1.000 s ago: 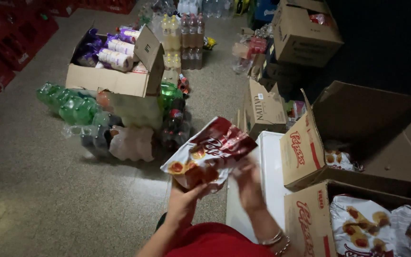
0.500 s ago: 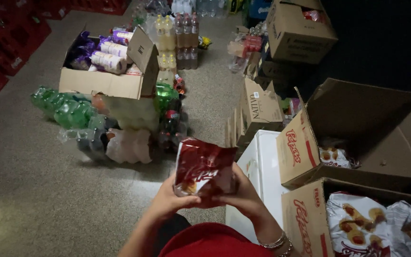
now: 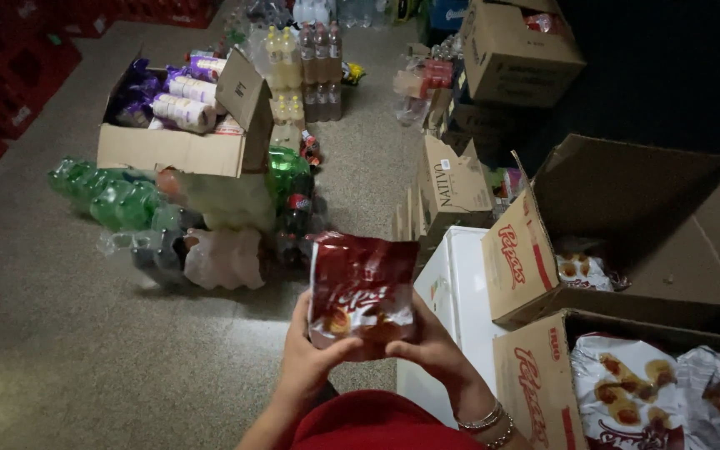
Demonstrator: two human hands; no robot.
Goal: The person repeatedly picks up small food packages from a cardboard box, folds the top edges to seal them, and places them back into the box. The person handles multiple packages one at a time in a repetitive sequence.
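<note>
Both hands hold a dark red snack bag (image 3: 362,292) upright at chest height: the left hand (image 3: 310,354) and the right hand (image 3: 431,346) each have their fingers clenched on its lower edge, thumbs on the front. It looks like a handling or inspecting step. Setting it down would call for one hand to let go.

Just right stand open cardboard boxes (image 3: 535,379) of similar bags beside a white surface (image 3: 460,292).

Farther out on the speckled floor (image 3: 43,333) lie shrink-wrapped green bottles (image 3: 118,196), a carton of wrapped rolls (image 3: 181,125) and more stacked boxes (image 3: 514,50).
</note>
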